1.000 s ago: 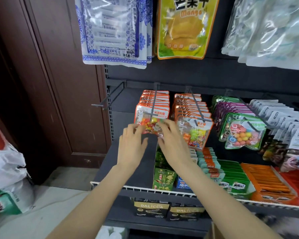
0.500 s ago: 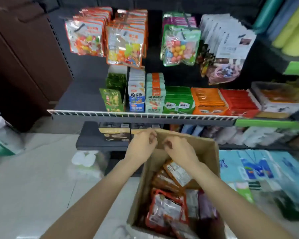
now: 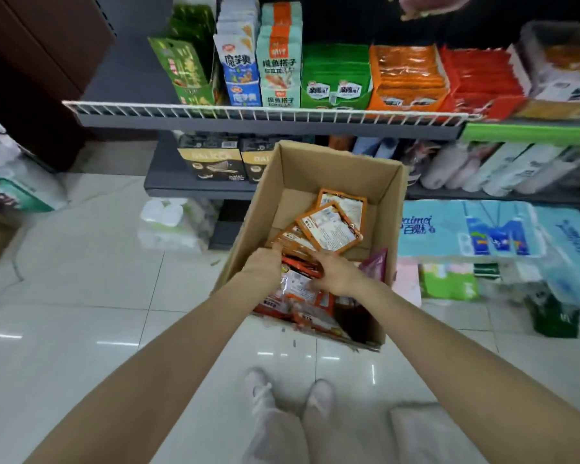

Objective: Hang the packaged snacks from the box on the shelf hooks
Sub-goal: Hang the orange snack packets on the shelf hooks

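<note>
Both hands [image 3: 298, 269] now lower, among snack packets [image 3: 329, 226].

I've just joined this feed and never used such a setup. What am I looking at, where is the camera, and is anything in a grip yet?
No machine here: a person works bare-handed, and the single camera sits on their head, looking down. Both arms reach into an open cardboard box standing on the tiled floor before a store shelf. Inside lie orange snack packets. The left hand and right hand are down among the packets, fingers touching them, but whether either has a grip on one is hidden. The hooks are out of view.
</note>
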Tool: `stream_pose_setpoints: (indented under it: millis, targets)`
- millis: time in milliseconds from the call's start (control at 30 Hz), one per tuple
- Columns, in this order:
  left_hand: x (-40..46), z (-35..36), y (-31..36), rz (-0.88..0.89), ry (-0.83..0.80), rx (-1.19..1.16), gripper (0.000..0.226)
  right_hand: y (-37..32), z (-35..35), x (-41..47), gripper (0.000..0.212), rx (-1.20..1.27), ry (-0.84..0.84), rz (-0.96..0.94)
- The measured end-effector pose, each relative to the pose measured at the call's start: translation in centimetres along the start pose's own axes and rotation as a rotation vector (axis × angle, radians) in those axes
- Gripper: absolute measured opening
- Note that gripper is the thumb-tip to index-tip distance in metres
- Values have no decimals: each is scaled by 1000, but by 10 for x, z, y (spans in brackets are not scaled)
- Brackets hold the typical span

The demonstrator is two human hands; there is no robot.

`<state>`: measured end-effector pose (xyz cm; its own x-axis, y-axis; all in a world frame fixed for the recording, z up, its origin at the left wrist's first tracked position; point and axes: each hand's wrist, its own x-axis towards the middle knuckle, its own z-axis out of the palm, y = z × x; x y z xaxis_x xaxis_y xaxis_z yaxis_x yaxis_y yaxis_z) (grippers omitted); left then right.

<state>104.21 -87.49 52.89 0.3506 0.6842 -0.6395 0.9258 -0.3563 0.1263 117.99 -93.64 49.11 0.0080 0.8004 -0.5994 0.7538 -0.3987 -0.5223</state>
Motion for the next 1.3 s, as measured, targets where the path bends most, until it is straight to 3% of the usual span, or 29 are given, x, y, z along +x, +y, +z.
stream_pose_setpoints:
  millis: [133,300,367,467,567,667,767,900,1000,1100,1200,1300]
  targets:
    - [4,-5,-7,44,119,-78,52,-3,-7,-5,64,-7,4,-21]
    - [-5,-27,-21,166,225,-340,51,-4,-22,-26,52,79,22,-45]
    - [-16,-34,-27,183,250,-445,49,-2,-22,-31,55,117,0,-12]
    - [-22,-33,-38,122,308,-652,24,-6,-14,-38,71,124,-97,44]
    - [-26,-27,-45,37,265,-896,16,-17,-3,-41,88,98,-204,31]
    - [-33,-25,-47,49,169,-1024,22,-26,6,-39,71,-19,-225,43]
    - [-39,-25,-50,119,206,-833,27,-31,11,-38,47,-76,-143,64]
    - [-48,-30,-54,157,436,-480,16,-38,9,-43,17,-135,-100,86]
    - [-53,-41,-55,202,588,-283,13,-38,-12,-45,23,-184,54,113]
    - [-56,-55,-54,203,593,-253,14,-43,-52,-57,30,-188,238,56]
    - [-62,-71,-49,129,684,-238,15,-58,-89,-72,24,-181,324,-124]
    - [-71,-91,-40,183,795,-212,15,-84,-112,-84,20,-208,332,-288]
